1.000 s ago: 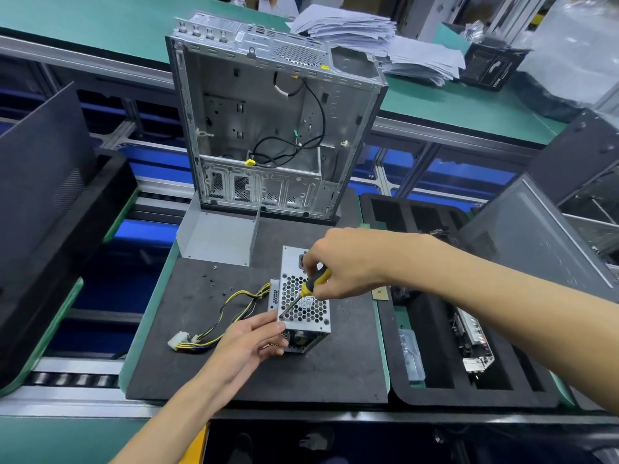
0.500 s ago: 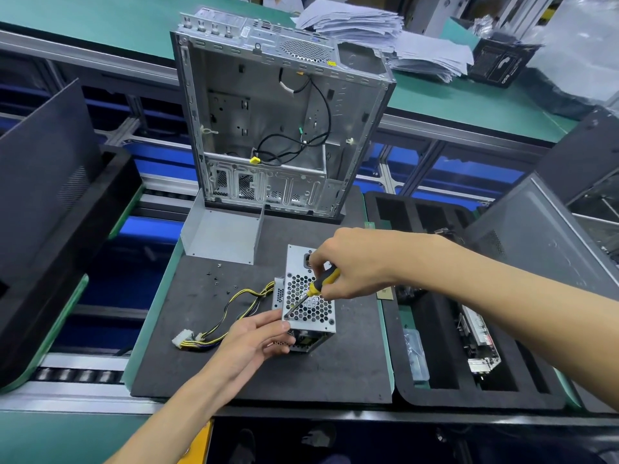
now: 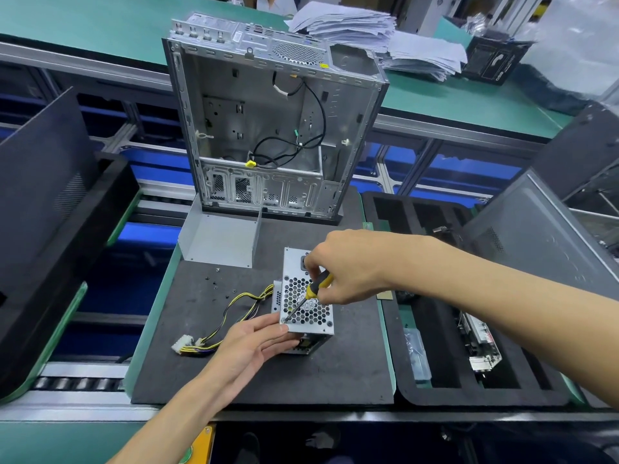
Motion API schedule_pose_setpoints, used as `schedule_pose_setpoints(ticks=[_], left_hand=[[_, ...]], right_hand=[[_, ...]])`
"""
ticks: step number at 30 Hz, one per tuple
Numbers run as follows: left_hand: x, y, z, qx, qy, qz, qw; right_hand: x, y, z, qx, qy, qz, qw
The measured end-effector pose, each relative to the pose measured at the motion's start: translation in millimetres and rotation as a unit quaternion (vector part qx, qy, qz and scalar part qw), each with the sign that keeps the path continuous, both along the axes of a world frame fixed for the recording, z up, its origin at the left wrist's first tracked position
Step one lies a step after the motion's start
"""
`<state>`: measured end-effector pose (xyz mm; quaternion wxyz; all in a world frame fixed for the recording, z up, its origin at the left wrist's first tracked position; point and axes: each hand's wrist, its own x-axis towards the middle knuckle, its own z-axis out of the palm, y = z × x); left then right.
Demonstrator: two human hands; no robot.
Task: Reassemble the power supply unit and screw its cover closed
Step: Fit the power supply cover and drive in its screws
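Open PC case (image 3: 268,128) stands upright at the back of the black mat (image 3: 268,380). Bent metal cover (image 3: 221,241) lies just in front of the case. PSU (image 3: 306,296) sits mid-mat, mesh face up, cables (image 3: 231,316) trailing left. Left hand (image 3: 254,343), fingers straight, braces the PSU's near-left corner. Right hand (image 3: 348,266) grips the screwdriver (image 3: 310,293), tip at that corner's screw.

Electronics assembly line, my station: green conveyor benches (image 3: 469,102), roller track (image 3: 77,383), black foam mat (image 3: 268,373), open PC chassis (image 3: 268,128), foam parts tray (image 3: 469,380), stacked paperwork (image 3: 368,31).
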<state>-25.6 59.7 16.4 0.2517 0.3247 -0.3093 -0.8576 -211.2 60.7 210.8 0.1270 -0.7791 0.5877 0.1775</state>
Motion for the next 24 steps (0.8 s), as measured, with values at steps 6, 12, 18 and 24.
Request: schedule_pose_setpoints(ticks=[6, 12, 18, 24], left_hand=[[-0.9, 1.1, 2.2, -0.006, 0.001, 0.003, 1.000], [-1.9, 2.8, 4.2, -0.011, -0.003, 0.009, 1.000], [-1.5, 4.4, 5.4, -0.017, -0.002, 0.009, 1.000], [-2.8, 6.0, 4.4, -0.016, -0.003, 0.020, 1.000]], right_hand=[[12.0, 6.2, 0.7, -0.031, 0.025, 0.022, 0.999], [17.4, -3.6, 9.7, 0.011, 0.029, -0.018, 0.999], [32.9, -2.8, 8.4, 0.016, 0.102, 0.004, 0.995], [41.8, -3.6, 16.2, 0.007, 0.136, 0.067, 0.988]])
